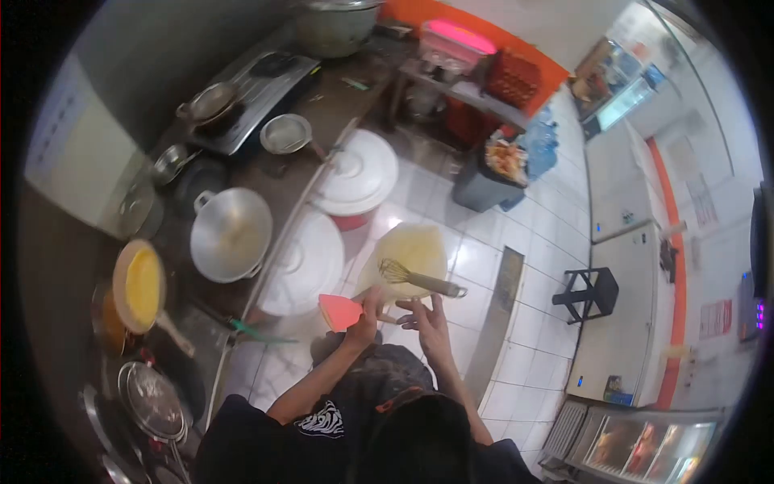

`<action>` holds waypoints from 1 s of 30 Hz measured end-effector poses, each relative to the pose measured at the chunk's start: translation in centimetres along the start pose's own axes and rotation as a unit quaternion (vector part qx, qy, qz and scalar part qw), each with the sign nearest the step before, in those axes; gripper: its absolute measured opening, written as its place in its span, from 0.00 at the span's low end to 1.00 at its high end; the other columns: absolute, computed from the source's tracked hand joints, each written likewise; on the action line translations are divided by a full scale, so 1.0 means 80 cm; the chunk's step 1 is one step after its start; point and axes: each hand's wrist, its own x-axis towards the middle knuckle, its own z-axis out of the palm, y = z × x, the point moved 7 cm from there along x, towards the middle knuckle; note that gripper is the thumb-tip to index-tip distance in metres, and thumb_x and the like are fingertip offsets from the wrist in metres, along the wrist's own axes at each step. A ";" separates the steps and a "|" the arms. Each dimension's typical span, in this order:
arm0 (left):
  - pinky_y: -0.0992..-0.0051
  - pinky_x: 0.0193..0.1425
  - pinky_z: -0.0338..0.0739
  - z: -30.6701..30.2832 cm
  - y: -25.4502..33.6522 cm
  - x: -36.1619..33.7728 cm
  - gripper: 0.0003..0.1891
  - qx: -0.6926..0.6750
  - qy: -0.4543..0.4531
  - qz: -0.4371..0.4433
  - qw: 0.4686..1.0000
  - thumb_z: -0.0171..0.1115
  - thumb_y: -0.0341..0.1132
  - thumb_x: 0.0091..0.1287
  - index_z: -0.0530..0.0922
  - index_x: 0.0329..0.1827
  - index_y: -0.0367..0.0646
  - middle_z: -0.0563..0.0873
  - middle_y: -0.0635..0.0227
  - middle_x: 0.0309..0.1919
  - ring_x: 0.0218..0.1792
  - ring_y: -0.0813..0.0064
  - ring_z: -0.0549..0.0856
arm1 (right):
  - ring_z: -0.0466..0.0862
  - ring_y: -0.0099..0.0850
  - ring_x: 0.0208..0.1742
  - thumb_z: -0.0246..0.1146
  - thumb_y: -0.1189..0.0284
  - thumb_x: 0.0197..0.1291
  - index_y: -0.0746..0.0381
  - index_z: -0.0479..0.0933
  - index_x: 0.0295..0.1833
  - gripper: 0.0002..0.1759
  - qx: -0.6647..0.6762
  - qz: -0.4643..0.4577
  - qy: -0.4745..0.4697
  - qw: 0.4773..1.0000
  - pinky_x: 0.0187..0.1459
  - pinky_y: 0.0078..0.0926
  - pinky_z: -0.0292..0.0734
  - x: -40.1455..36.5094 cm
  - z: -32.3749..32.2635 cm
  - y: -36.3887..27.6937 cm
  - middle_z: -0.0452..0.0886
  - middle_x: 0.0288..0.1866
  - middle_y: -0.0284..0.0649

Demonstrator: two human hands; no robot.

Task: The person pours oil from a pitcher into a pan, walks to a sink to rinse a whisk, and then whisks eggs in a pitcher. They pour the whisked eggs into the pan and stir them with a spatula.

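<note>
My left hand (369,313) is closed around a pink spatula (340,312), whose flat blade points left. The spatula's light handle runs towards my right hand (426,320), which has its fingers spread just below the whisk handle. In front of both hands is a pale container (439,242) with a light yellowish content. A wire whisk (419,280) lies across it, wire end over the container and grey handle pointing right.
On the left counter are a metal wok (231,235), a pan with yellow content (143,284), a strainer (153,399) and a stove (262,97). White-lidded tubs (297,266) stand beside the counter. A filled bin (484,181) and a black stool (592,292) stand on the tiled floor.
</note>
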 end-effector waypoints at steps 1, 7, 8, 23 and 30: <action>0.76 0.28 0.85 0.033 -0.002 0.014 0.19 -0.038 -0.023 -0.018 0.999 0.47 0.44 0.77 0.73 0.31 0.39 0.72 0.71 0.26 0.25 0.83 0.74 | 0.83 0.30 0.38 0.54 0.55 0.72 0.64 0.52 0.72 0.34 -0.002 0.007 0.030 1.000 0.41 0.26 0.79 0.007 -0.023 -0.007 0.81 0.51 0.53; 0.77 0.22 0.84 0.173 0.019 0.112 0.19 -0.164 -0.144 -0.085 0.972 0.45 0.45 0.77 0.70 0.31 0.40 0.68 0.71 0.26 0.24 0.82 0.73 | 0.81 0.26 0.32 0.53 0.52 0.71 0.60 0.61 0.62 0.26 0.083 0.016 0.115 0.990 0.39 0.25 0.79 0.099 -0.138 -0.028 0.82 0.41 0.49; 0.77 0.22 0.84 0.190 0.014 0.133 0.19 -0.164 -0.156 -0.084 0.970 0.44 0.44 0.77 0.70 0.31 0.40 0.68 0.71 0.26 0.25 0.82 0.73 | 0.81 0.27 0.31 0.53 0.53 0.71 0.60 0.62 0.61 0.25 0.087 0.018 0.118 0.989 0.39 0.26 0.79 0.122 -0.153 -0.031 0.82 0.41 0.49; 0.67 0.57 0.73 0.295 0.055 0.556 0.12 0.081 -0.202 0.112 0.969 0.52 0.39 0.75 0.76 0.49 0.39 0.79 0.61 0.45 0.48 0.67 0.78 | 0.81 0.30 0.31 0.52 0.66 0.68 0.62 0.64 0.56 0.16 0.065 -0.035 0.168 0.983 0.33 0.27 0.80 0.560 -0.297 -0.178 0.77 0.37 0.41; 0.61 0.60 0.69 0.237 -0.025 0.726 0.13 0.167 -0.018 0.129 0.977 0.48 0.35 0.74 0.78 0.51 0.39 0.81 0.57 0.45 0.54 0.59 0.77 | 0.79 0.27 0.22 0.54 0.68 0.67 0.63 0.64 0.54 0.15 0.065 -0.074 0.157 0.983 0.23 0.25 0.75 0.855 -0.418 -0.230 0.79 0.29 0.41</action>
